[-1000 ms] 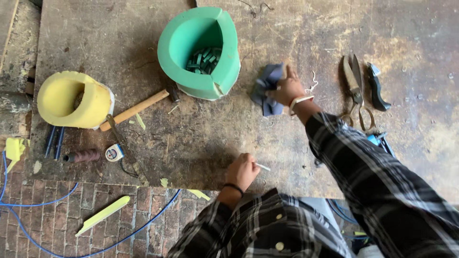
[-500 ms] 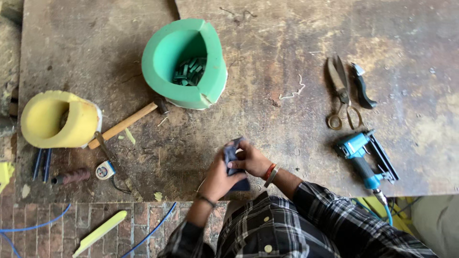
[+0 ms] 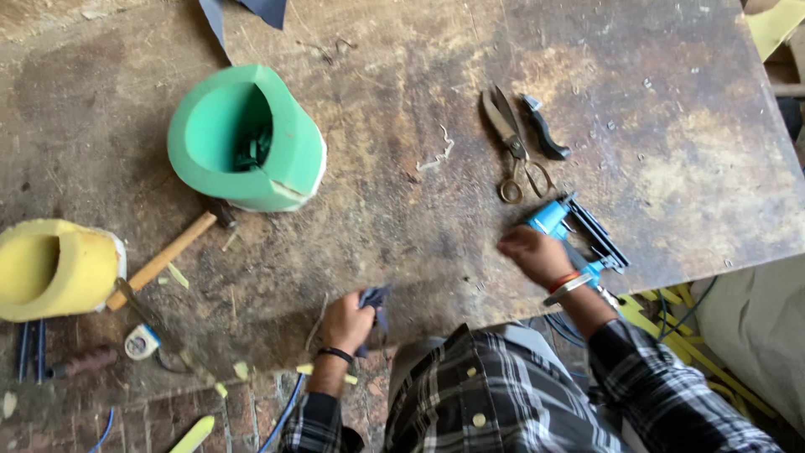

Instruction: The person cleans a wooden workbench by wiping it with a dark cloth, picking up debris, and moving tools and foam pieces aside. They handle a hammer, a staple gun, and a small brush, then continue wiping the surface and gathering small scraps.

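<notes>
Two hands low on the desk [image 3: 419, 101]. Our left hand [image 3: 345, 323] is closed around a dark cloth [image 3: 374, 300] at the near edge. Our right hand [image 3: 532, 254], fingers curled, rests on the blue stapler [image 3: 579, 231]; grip unclear. Stapler's long axis slants away rightward; scissors [image 3: 511, 143] lie beyond.

A big worn wooden table [image 3: 637, 126], stained dark and scratched, is filling most of the view under even, soft light. Below its near edge, a brick floor [image 3: 159, 411] is showing, with blue cables [image 3: 285, 411] lying across it.
</notes>
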### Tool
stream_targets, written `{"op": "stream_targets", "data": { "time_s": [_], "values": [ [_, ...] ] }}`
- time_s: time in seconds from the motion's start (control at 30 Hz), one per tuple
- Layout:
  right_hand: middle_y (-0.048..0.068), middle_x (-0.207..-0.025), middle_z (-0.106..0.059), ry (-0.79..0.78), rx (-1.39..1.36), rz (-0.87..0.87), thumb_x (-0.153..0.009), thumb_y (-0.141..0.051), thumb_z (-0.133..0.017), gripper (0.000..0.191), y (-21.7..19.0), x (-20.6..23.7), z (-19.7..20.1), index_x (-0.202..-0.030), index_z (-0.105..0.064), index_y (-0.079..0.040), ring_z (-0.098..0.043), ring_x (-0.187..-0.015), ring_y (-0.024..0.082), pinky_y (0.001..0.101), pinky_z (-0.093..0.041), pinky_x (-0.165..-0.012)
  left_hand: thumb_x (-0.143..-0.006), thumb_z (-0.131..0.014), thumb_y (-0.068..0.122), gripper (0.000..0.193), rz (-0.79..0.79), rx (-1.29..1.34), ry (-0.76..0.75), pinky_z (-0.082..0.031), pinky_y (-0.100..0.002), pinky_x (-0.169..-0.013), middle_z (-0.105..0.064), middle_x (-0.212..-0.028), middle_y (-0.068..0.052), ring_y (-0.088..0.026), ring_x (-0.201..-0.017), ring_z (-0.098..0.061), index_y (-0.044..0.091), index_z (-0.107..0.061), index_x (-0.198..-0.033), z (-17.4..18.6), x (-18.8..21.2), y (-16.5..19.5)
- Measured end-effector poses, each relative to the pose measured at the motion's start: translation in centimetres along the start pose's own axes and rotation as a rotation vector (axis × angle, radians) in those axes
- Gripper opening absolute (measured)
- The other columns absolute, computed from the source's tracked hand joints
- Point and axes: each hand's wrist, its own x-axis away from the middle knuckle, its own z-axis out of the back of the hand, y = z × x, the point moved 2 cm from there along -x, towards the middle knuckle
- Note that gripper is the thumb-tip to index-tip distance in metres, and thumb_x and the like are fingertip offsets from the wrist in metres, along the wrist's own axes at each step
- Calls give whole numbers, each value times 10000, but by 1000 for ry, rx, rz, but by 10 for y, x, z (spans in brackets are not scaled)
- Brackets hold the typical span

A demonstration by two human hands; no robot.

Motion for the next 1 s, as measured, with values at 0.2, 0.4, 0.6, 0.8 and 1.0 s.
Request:
{"op": "stream_targets", "data": {
  "time_s": [0.2, 0.4, 0.6, 0.8, 1.0],
  "values": [
    [188, -1233, -671, 203, 294, 103, -725, -335, -848, 585, 102, 38, 59, -1227, -676, -89, -622, -1177, 374, 458, -508, -990, -856, -662, 502, 443, 272, -272, -556, -564, -454, -870, -787, -1048, -190, -350, -988, -753, 102, -778, -1009, -31, 52, -32],
    [212, -1291, -609, 68, 418, 176, -703, -306, -855, 765, 128, 21, 61, -1370, -557, -77, -571, -1206, 414, 470, -468, -1019, -865, -708, 476, 471, 265, -208, -437, -543, -385, -1027, -720, -1291, -81, -289, -1172, -699, 266, -720, -1286, -63, 86, 7],
    [200, -1252, -662, -32, 396, 142, -743, -232, -789, 675, 119, 16, 73, -1390, -617, -151, -648, -1139, 390, 481, -527, -974, -920, -651, 429, 482, 4, -223, -258, -517, -410, -1042, -688, -1351, -60, -271, -1224, -657, 250, -620, -1366, -92, 87, 103],
    [116, -1132, -744, -252, 154, 39, -619, -247, -863, 683, 130, 64, 118, -1283, -705, -207, -731, -1029, 294, 414, -568, -936, -938, -636, 413, 492, 23, -151, -333, -511, -430, -1058, -670, -1348, -105, -280, -1233, -655, 264, -584, -1404, -114, 97, 185],
    [126, -1128, -698, -274, 289, 183, -617, -266, -875, 712, 135, 62, 107, -1303, -692, -214, -679, -1066, 331, 427, -545, -950, -938, -647, 410, 494, -38, -206, -321, -508, -451, -1050, -665, -1347, -108, -319, -1239, -633, 247, -588, -1400, -115, 96, 219]
  ]
}}
